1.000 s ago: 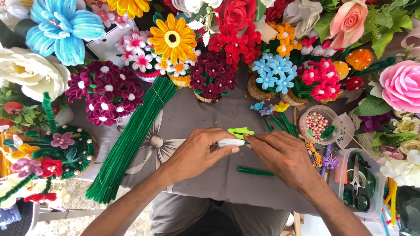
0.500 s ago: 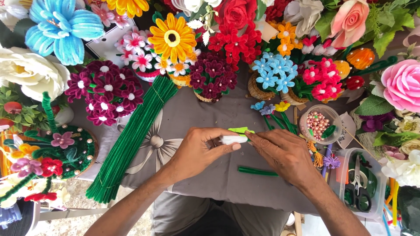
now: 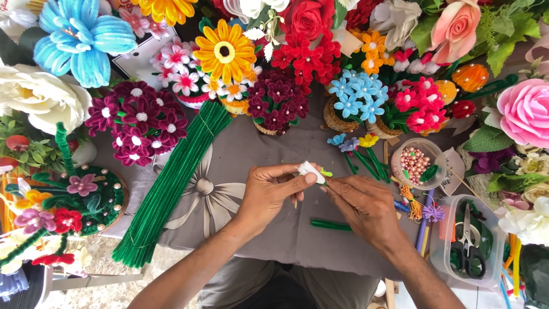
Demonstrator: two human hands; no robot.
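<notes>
We pinch the small white piece (image 3: 309,170) between thumb and forefinger of the left hand (image 3: 269,194), held up above the middle of the table (image 3: 269,143), over the grey cloth. A bright green bit (image 3: 326,171) sticks out just beside it on the right. The right hand (image 3: 366,209) comes in from the right with its fingertips (image 3: 330,186) touching the lower end of the white piece, so both hands are closed on it; exactly how the right hand grips we cannot tell, since the fingers hide the contact. To do this well, we judge: keep the left pinch firm and steady, work with the right fingertips only, keep the piece above the cloth so nothing drops among the flowers. A short green stem (image 3: 331,225) lies on the cloth under the right hand, toward the near edge. A bundle of green stems (image 3: 171,189) lies well apart toward the left edge, a cup of beads (image 3: 413,164) toward the right edge
</notes>
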